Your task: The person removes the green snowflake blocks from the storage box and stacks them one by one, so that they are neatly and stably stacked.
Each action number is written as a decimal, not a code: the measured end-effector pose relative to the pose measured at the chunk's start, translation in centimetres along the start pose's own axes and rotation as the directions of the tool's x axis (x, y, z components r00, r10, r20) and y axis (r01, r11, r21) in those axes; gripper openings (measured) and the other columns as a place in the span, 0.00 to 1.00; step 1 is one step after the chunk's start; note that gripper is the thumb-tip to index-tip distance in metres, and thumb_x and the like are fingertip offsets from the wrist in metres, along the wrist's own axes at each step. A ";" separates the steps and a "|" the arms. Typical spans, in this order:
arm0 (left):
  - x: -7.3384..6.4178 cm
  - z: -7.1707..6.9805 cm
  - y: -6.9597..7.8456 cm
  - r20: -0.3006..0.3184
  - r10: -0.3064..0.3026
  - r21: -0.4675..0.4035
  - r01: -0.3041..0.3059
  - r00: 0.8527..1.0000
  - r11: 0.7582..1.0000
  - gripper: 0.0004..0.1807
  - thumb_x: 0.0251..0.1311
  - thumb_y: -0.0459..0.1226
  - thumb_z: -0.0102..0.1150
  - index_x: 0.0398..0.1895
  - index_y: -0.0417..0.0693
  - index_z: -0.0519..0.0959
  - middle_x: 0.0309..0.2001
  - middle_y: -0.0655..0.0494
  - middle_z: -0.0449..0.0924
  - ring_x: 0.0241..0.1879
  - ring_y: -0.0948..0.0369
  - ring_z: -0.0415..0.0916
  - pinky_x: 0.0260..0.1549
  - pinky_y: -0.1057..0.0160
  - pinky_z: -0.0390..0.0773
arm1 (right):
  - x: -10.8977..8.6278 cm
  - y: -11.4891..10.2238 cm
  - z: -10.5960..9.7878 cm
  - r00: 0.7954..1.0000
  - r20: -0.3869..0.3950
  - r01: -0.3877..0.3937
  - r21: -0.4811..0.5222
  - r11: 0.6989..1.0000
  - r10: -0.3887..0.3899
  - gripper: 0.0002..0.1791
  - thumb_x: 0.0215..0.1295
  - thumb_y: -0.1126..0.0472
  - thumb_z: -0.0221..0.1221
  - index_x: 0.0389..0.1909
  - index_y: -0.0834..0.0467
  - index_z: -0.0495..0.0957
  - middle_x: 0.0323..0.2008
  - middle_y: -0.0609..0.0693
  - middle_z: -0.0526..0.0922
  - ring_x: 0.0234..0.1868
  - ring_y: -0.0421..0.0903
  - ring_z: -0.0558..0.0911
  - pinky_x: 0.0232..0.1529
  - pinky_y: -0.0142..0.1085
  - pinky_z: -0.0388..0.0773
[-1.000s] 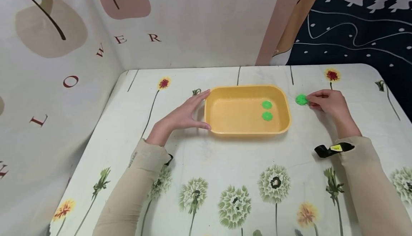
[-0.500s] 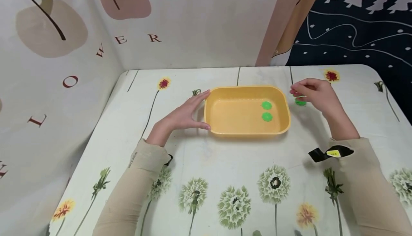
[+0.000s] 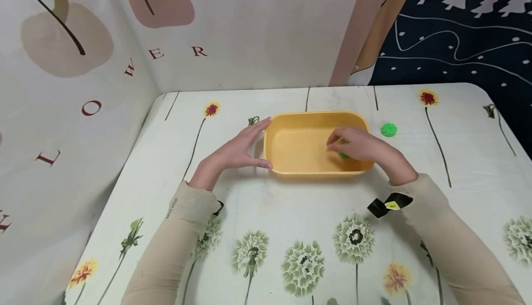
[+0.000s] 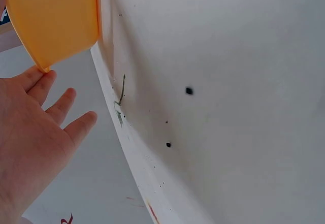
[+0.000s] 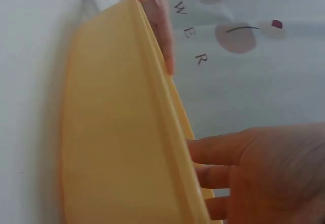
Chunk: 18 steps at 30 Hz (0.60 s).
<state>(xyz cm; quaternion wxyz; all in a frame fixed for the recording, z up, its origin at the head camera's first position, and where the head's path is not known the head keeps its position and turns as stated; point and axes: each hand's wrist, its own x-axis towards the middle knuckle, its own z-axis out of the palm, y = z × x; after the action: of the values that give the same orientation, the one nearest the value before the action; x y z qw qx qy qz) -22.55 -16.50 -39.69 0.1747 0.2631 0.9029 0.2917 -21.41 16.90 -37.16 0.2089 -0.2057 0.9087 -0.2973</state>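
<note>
So the counter is covered in a pale cloth printed with dandelions and little red and yellow flowers, and it's pushed into a corner with flowery sheets hung up behind it. There's a dark blue cloth with white trees off to the back right.

Sitting in the middle of the counter is my yellow tub, a rounded rectangle, flat on the cloth.

My left hand is up against the tub's left end, fingers straight and a bit spread, fingertips touching the far corner of the rim and my thumb along the near side wall. It isn't wrapped round anything, just resting flat against the plastic. The left wrist view shows the same: open palm, fingers apart, tips just touching the tub's edge.

My right hand is reached over the near rim and down into the right half of the tub. The fingers are curled together around something green: a bit of a green disc peeks out right under my fingertips, low inside the tub. I honestly can't tell whether that piece is pinched or lying on the bottom.

One more green disc is out on the counter, just beside the tub's right end, nothing touching it.
</note>
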 end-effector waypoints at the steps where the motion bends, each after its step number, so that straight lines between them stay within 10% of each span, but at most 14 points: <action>1: 0.0 0.0 0.0 0.001 0.000 0.000 0.000 1.000 1.000 0.67 0.42 0.63 0.75 0.81 0.64 0.42 0.81 0.68 0.38 0.81 0.56 0.37 0.76 0.41 0.52 | 0.1 -0.1 0.2 1.000 0.019 0.007 -0.021 1.000 -0.006 0.13 0.74 0.59 0.55 0.47 0.64 0.81 0.45 0.58 0.84 0.44 0.51 0.78 0.46 0.42 0.73; 7: 0.1 0.0 0.0 -0.003 0.008 0.009 -0.008 1.000 1.000 0.67 0.42 0.63 0.75 0.81 0.64 0.41 0.82 0.68 0.38 0.81 0.56 0.37 0.76 0.41 0.52 | -0.1 0.1 1.0 0.986 0.162 0.031 0.068 0.997 -0.042 0.11 0.75 0.59 0.53 0.44 0.61 0.81 0.29 0.52 0.78 0.30 0.44 0.74 0.37 0.34 0.70; 11: 0.0 0.0 -0.1 -0.005 0.002 0.008 -0.002 1.000 1.000 0.67 0.42 0.62 0.75 0.81 0.65 0.42 0.81 0.68 0.38 0.81 0.56 0.37 0.76 0.41 0.52 | 0.0 0.3 1.8 0.958 0.259 0.068 0.211 0.975 -0.123 0.12 0.77 0.59 0.50 0.47 0.61 0.80 0.36 0.52 0.81 0.36 0.44 0.77 0.40 0.33 0.75; 18: 0.0 0.1 -0.1 -0.010 0.002 -0.002 -0.002 1.000 1.000 0.67 0.42 0.63 0.75 0.81 0.63 0.43 0.81 0.68 0.39 0.81 0.56 0.38 0.76 0.41 0.52 | 0.3 0.4 2.0 0.996 0.065 0.039 0.218 0.975 -0.054 0.13 0.77 0.61 0.50 0.45 0.64 0.81 0.35 0.57 0.84 0.33 0.48 0.80 0.36 0.35 0.79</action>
<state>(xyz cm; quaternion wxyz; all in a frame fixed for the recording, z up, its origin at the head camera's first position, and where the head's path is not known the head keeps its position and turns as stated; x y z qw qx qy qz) -22.55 -16.52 -39.89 0.1701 0.2625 0.9032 0.2941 -20.72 16.17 -38.95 0.2550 -0.2134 0.8579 -0.3917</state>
